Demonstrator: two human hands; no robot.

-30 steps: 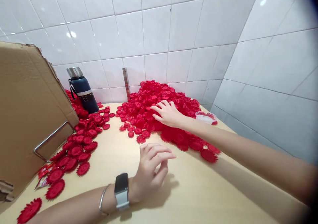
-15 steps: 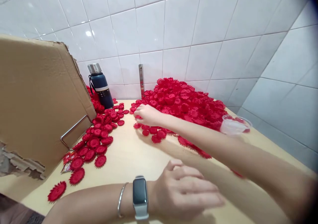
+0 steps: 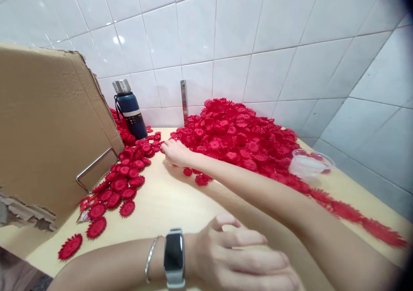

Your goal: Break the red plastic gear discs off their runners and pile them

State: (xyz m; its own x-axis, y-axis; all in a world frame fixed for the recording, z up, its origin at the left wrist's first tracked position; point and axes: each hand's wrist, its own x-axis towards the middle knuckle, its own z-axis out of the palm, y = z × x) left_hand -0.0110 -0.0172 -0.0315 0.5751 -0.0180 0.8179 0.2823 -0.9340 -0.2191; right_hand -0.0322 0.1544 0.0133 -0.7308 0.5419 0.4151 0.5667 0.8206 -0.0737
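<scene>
A big heap of red toothed plastic discs (image 3: 238, 136) lies against the tiled wall on a pale wooden table (image 3: 167, 205). My right hand (image 3: 176, 152) reaches far out to the heap's left edge, palm down and fingers curled over a few discs; what it grips is hidden. My left hand (image 3: 238, 256) hovers low over the table's near edge, fingers loosely spread, holding nothing, with a smartwatch (image 3: 174, 256) and a thin bangle on its wrist. More red discs (image 3: 124, 183) trail along the left side.
A torn cardboard box (image 3: 48, 127) with a metal handle stands at the left. A dark blue bottle (image 3: 129, 110) stands by the wall. A clear plastic cup (image 3: 308, 164) lies on the right. A metal strip (image 3: 184, 102) rises from the table at the wall.
My right hand has slid left from the top of the heap to its left edge. My left hand has drawn back toward me. The view has shifted left.
</scene>
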